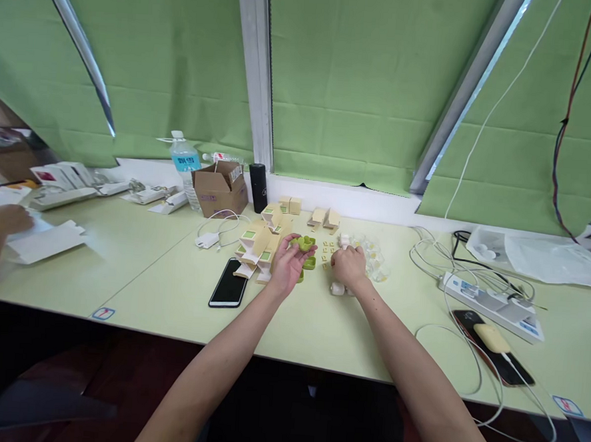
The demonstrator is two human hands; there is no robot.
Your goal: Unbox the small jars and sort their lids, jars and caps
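My left hand (285, 268) holds a small green cup-like piece (306, 244) with a lobed rim, gripped between thumb and fingers. Below it on the table lie more green pieces (309, 263). To the right, my right hand (349, 267) is closed low over the table, its fingertips turned down; what they pinch, if anything, is hidden. Tiny yellow pieces (325, 252) are laid out in rows between the two hands. White rounded pieces (337, 289) sit beside my right hand, and clear plastic pieces (376, 259) are heaped just beyond it.
Small cream boxes (257, 235), some open, stand left of my left hand, near a phone (229, 285). Behind are a cardboard box (221, 191), water bottle (184, 164) and black cylinder (258, 189). A power strip (490, 305) with cables lies right. Another person's hand (10, 220) is far left.
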